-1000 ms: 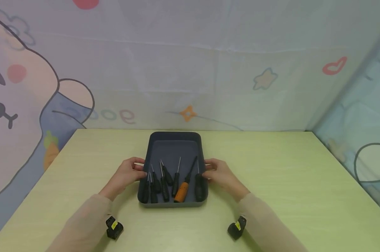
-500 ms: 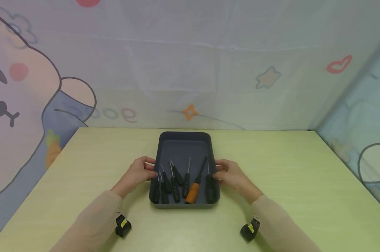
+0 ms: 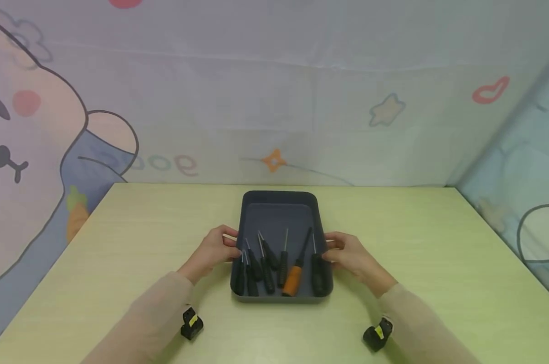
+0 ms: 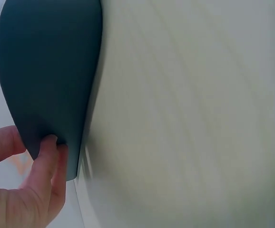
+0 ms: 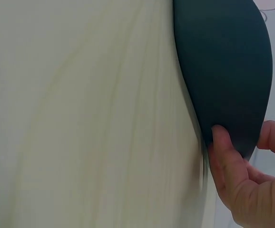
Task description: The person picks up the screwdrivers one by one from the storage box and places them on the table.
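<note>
A dark grey rectangular tray is at the middle of the table, between the two hands. My left hand pinches its left wall, the thumb over the rim. On the opposite side, my right hand grips the right wall in the same way. Both wrist views show fingers and thumb against the tray's outer wall. Inside, several screwdrivers lie near the front, shafts pointing away: an orange-handled screwdriver, a thick black-handled screwdriver, and slimmer black ones. Whether the tray's bottom touches the table cannot be told.
The pale wooden table extends to both sides of the tray. Behind it hangs a printed cloth with a cartoon bear, and another cloth closes off the right side. Black wrist cameras sit on both sleeves.
Both hands have moved the tray to the right across the table, keeping their hold on its sides. The screwdrivers have travelled along in it.
</note>
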`<action>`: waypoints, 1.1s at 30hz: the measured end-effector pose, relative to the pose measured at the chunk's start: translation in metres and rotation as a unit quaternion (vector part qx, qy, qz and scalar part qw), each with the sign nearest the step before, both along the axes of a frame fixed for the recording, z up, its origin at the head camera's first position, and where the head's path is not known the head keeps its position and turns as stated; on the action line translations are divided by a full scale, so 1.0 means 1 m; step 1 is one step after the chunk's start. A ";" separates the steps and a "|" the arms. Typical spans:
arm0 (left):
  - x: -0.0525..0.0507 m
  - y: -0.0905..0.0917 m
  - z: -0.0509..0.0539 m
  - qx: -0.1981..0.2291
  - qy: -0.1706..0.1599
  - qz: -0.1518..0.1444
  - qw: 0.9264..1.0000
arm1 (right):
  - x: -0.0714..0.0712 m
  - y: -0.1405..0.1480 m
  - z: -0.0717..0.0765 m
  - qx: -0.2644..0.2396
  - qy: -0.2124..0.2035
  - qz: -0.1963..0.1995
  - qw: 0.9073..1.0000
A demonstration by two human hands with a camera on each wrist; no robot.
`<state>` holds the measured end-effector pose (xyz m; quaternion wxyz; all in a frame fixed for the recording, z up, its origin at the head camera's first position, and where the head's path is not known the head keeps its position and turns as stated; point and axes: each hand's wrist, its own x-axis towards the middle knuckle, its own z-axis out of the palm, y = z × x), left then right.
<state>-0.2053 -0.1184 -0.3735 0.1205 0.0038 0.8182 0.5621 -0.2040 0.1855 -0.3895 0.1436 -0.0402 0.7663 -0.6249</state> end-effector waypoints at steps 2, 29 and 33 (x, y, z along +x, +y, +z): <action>0.001 0.004 0.000 -0.002 -0.003 0.000 1.000 | 0.001 0.004 0.000 0.005 -0.004 -0.001 1.000; 0.011 0.035 0.000 0.015 -0.012 0.026 0.999 | 0.013 0.035 0.003 0.010 -0.024 0.008 1.000; 0.013 0.039 -0.001 0.019 -0.010 0.024 0.999 | 0.015 0.041 0.004 0.014 -0.024 0.011 1.000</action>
